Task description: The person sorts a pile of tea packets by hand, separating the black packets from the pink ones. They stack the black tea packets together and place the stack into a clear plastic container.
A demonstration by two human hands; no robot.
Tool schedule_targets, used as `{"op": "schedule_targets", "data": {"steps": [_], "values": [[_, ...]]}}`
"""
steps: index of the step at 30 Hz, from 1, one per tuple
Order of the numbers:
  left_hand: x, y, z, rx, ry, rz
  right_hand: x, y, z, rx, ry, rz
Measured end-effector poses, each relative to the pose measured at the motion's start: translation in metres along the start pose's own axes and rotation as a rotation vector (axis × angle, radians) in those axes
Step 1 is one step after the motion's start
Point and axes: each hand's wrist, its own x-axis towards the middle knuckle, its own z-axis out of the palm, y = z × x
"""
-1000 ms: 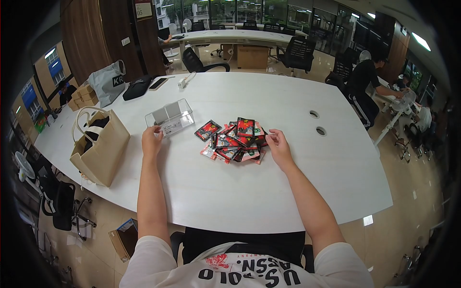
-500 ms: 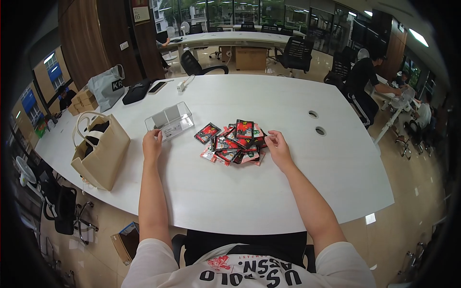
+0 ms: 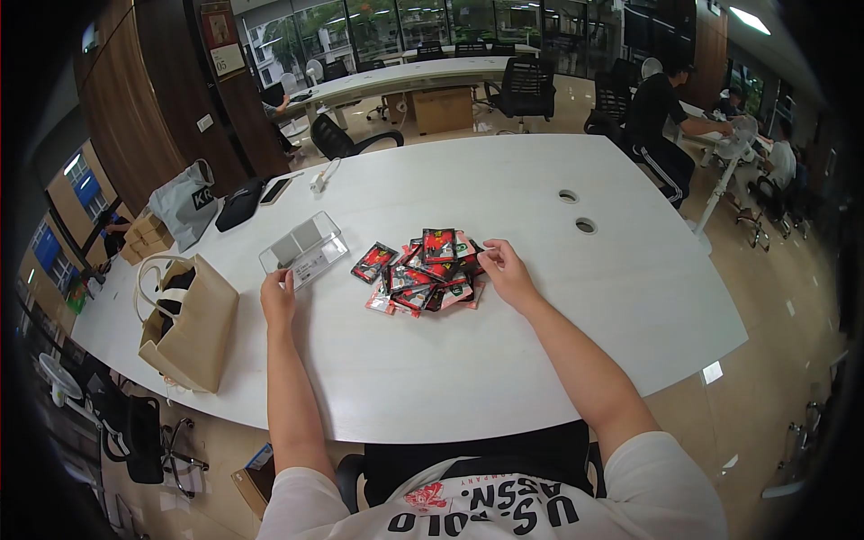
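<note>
Change: the right hand (image 3: 506, 270) has moved in from just right of the pile (image 3: 421, 270) and now lies on its right edge; the left hand (image 3: 277, 297) stays where it was, left of the pile.
Meaning: the work now sits at the pile's right edge, with both hands touching their things.
Right grip: fingers bent down onto the outermost packets; whether they pinch one, I cannot tell.
Left grip: fingertips touch the near corner of the box (image 3: 303, 249); closed on it or only resting, I cannot tell.
Pile: red and black flat packets heaped loosely and overlapping, mid-desk, between the two hands.
Box: clear, shallow, with dividers inside, lying left of the pile and a little beyond it, apart from the packets.
Desk (image 3: 432, 360): white and broad, with bare surface on the near side of the pile.
Tote (image 3: 189, 324): beige, upright at the desk's edge, well left of the pile.
Holes (image 3: 576, 210): two round cable openings, right of the pile and beyond it.
Far left of pile: a grey bag (image 3: 184, 202), a black pouch (image 3: 241, 202) and a phone (image 3: 274, 190), all well apart from it.
Beyond: a person (image 3: 652, 126) in dark clothes stands far right of the pile, off the desk.
In the way: nothing lies between either hand and the pile.
</note>
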Motion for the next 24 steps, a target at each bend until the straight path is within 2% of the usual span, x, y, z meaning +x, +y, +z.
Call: {"op": "schedule_targets", "data": {"steps": [10, 16, 24], "values": [[-0.002, 0.014, -0.003, -0.024, 0.006, -0.034, 0.001, 0.003, 0.0, -0.015, 0.001, -0.011], [0.0, 0.003, 0.0, 0.035, 0.001, 0.045, 0.001, 0.003, 0.0, -0.025, 0.003, -0.015], [0.0, 0.004, 0.001, -0.019, -0.003, 0.036, 0.001, 0.003, 0.0, -0.028, 0.005, -0.016]]}}
